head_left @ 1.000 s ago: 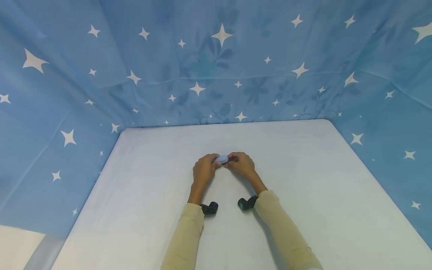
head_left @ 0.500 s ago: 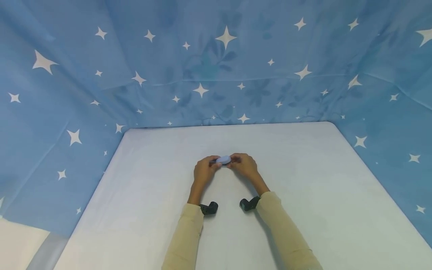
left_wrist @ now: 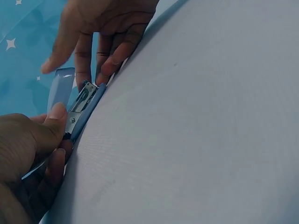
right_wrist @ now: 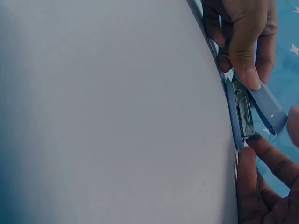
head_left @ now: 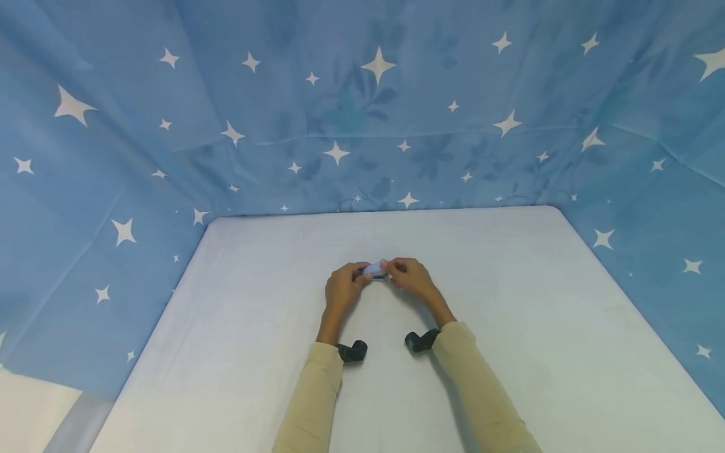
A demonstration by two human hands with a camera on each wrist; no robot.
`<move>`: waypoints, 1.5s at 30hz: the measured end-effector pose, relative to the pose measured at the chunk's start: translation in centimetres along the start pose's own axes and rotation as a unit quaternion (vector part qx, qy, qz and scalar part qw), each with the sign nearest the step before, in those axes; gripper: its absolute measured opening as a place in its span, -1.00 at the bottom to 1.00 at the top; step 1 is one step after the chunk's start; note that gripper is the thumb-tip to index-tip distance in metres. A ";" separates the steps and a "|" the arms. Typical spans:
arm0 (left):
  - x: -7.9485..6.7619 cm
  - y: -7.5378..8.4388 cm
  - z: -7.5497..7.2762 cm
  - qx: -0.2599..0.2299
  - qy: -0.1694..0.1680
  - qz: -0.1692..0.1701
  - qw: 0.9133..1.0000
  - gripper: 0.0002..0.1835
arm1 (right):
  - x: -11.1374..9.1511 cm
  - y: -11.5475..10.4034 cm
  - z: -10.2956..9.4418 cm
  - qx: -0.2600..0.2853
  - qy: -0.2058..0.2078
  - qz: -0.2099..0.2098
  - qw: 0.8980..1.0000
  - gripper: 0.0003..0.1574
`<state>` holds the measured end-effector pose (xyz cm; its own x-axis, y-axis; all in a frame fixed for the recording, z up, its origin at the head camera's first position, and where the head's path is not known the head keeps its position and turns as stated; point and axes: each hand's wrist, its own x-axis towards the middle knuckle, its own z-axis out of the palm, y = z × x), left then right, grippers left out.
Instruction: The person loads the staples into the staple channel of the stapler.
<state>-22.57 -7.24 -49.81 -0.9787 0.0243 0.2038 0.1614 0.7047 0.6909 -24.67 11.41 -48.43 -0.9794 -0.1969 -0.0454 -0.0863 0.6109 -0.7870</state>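
Observation:
A small light-blue stapler (head_left: 374, 269) lies between both hands above the white table. Its blue top cover (right_wrist: 270, 108) is tilted up from the metal magazine (right_wrist: 243, 105), which shows bare in both wrist views. My left hand (head_left: 342, 284) grips the hinge end, with its thumb (left_wrist: 57, 112) pressed on the cover. At the opposite end, my right hand (head_left: 411, 275) holds the front of the base (right_wrist: 235, 121) with its fingers. One digit of that hand is raised beside the tip of the cover. Part of the hinge is hidden by the left hand.
A white-covered table (head_left: 272, 251) spreads around the hands. Blue star-patterned cloth (head_left: 362, 113) stands along its back and both sides. A black wrist device (head_left: 354, 351) sits on the left wrist, and another black device (head_left: 421, 340) on the right.
A digit of my right hand has risen to the stapler's top cover, and that hand has shifted slightly right. My left hand keeps its grip on the stapler.

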 end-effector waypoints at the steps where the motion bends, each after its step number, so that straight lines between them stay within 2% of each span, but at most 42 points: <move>1: 0.0 0.0 0.0 0.002 -0.001 0.000 1.000 -0.64 | 0.0 -0.1 0.1 -0.001 0.003 0.007 1.000 -0.37; 10: -0.1 0.3 0.1 0.024 0.006 -0.009 1.000 -0.66 | 0.0 -0.4 0.3 0.008 0.009 0.038 0.999 -0.40; 19: 0.2 0.5 0.2 0.033 0.012 -0.011 0.999 -0.66 | 0.6 -0.6 -0.1 0.024 -0.012 0.035 0.999 -0.49; 28: 0.2 0.5 0.5 0.034 0.010 -0.014 0.999 -0.66 | 0.9 -0.8 -0.6 0.021 -0.044 0.059 0.997 -0.48; 36: 0.0 0.5 0.6 0.046 0.002 -0.010 0.999 -0.67 | 0.6 -0.5 -0.5 0.015 -0.047 0.049 0.998 -0.53; 41: 0.0 0.4 0.5 0.033 0.003 -0.018 0.999 -0.67 | 0.5 0.1 -0.4 0.018 -0.038 0.042 0.998 -0.44; 45: 0.2 0.3 0.4 0.025 -0.003 -0.022 0.999 -0.67 | 0.7 0.2 -0.5 0.035 -0.038 0.052 0.997 -0.37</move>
<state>-22.76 -6.75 -49.78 -0.9857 -0.0034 0.1687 0.1111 0.7394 0.6641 -25.50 11.73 -48.30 -0.9655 -0.1948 -0.1728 0.0300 0.5762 -0.8168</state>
